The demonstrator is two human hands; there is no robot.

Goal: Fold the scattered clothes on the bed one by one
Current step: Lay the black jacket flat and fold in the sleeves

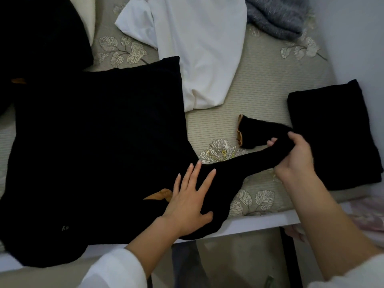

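A large black sweater (93, 142) with tan trim lies spread flat on the bed, its body at the left and centre. One sleeve (234, 169) stretches out to the right, its tan-lined cuff bent back. My left hand (191, 196) presses flat, fingers spread, on the sweater where the sleeve joins the body. My right hand (295, 154) pinches the sleeve near the cuff and lifts it slightly off the bed.
A folded black garment (332, 134) lies at the right by the wall. A crumpled white shirt (199, 48) and a grey fuzzy garment (276, 15) lie at the back. Another black garment (39, 32) fills the far left corner. The bed's white front edge (259, 223) runs below my hands.
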